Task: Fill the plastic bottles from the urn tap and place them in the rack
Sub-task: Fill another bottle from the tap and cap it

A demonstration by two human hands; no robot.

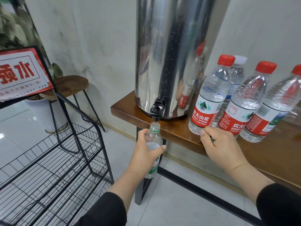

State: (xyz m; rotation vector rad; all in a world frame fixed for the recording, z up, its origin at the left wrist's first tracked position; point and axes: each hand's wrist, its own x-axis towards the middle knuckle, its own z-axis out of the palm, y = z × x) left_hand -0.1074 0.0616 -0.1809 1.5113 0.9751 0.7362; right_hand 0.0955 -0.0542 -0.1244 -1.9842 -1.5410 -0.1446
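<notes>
A steel urn (pixel 169 51) stands on a brown wooden table (pixel 268 154), its black tap (pixel 156 110) over the front edge. My left hand (pixel 146 149) grips an uncapped green-labelled plastic bottle (pixel 154 136), holding its mouth right under the tap spout. My right hand (pixel 218 144) rests curled at the table edge with a small green cap (pixel 212 139) between its fingers, touching the base of a red-capped bottle (pixel 210 97). Several more capped bottles (pixel 250 101) stand to the right. The black wire rack (pixel 53 162) is at the lower left, its shelves bare.
A red and white sign (pixel 22 72) sits on top of the rack. Behind it are a wooden stool (pixel 71 84) and a white plant pot (pixel 40 115). The floor is pale tile, and the table's black metal legs (pixel 140 185) stand beside the rack.
</notes>
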